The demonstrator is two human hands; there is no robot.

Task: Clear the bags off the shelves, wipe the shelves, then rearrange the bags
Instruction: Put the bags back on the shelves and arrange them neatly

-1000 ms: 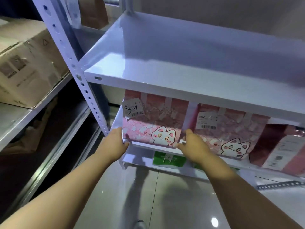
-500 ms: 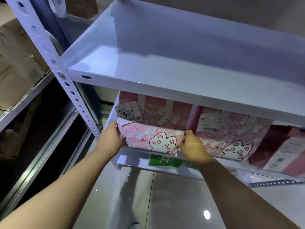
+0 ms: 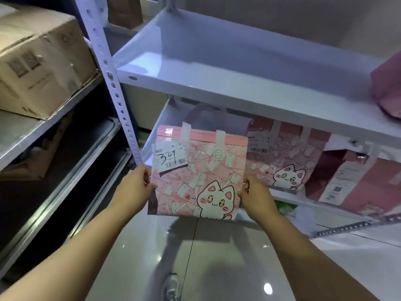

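A glossy grey tiled floor (image 3: 217, 257) lies below the grip, with a small bright spot of light (image 3: 268, 288) reflected down to its right. Up and left of the grip rises a white perforated post (image 3: 108, 72). Further left, a grey metal rack (image 3: 32, 131) carries a cardboard box (image 3: 39, 61), with dark space underneath it. Above and behind the grip stands a plain beige wall (image 3: 282, 22), dimly lit. A perforated metal strip (image 3: 347, 228) lies on the floor to the right.
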